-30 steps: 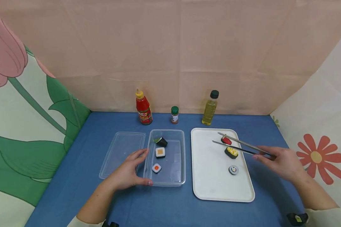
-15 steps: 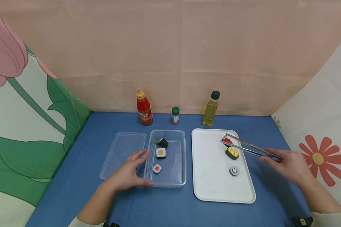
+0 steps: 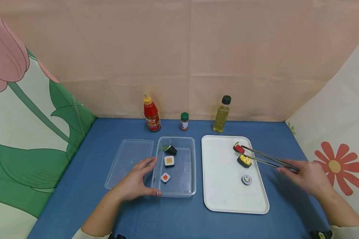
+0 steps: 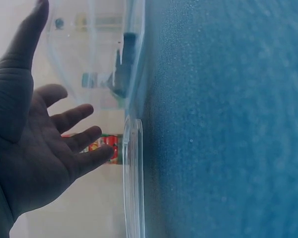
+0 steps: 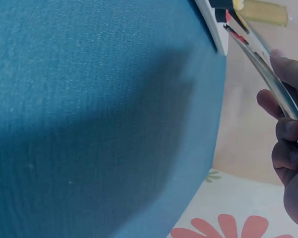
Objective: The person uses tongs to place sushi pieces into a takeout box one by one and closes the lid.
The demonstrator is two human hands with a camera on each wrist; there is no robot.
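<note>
My right hand (image 3: pixel 308 176) grips long metal tongs (image 3: pixel 269 157), their two tips apart at the near right edge of a red-topped sushi piece (image 3: pixel 237 147). Close below it lies a yellow-topped sushi piece (image 3: pixel 244 160), and a round sushi roll (image 3: pixel 246 180) is nearer me, all on a white tray (image 3: pixel 221 189). My left hand (image 3: pixel 136 182) rests with spread fingers along the left side of a clear plastic container (image 3: pixel 183 176). Inside that are a dark green-ended roll (image 3: pixel 171 150), a square piece (image 3: pixel 169 161) and an orange-centred piece (image 3: pixel 165 177).
The clear lid (image 3: pixel 130 157) lies flat left of the container, partly behind my left hand. Along the back stand a red sauce bottle (image 3: pixel 152 116), a small green-capped jar (image 3: pixel 184 122) and an oil bottle (image 3: pixel 222 114). Walls close off the back and sides.
My right hand has drawn the tongs to the right and toward me; their tips went from left of the red-topped piece to its near right edge. My left hand stays put.
</note>
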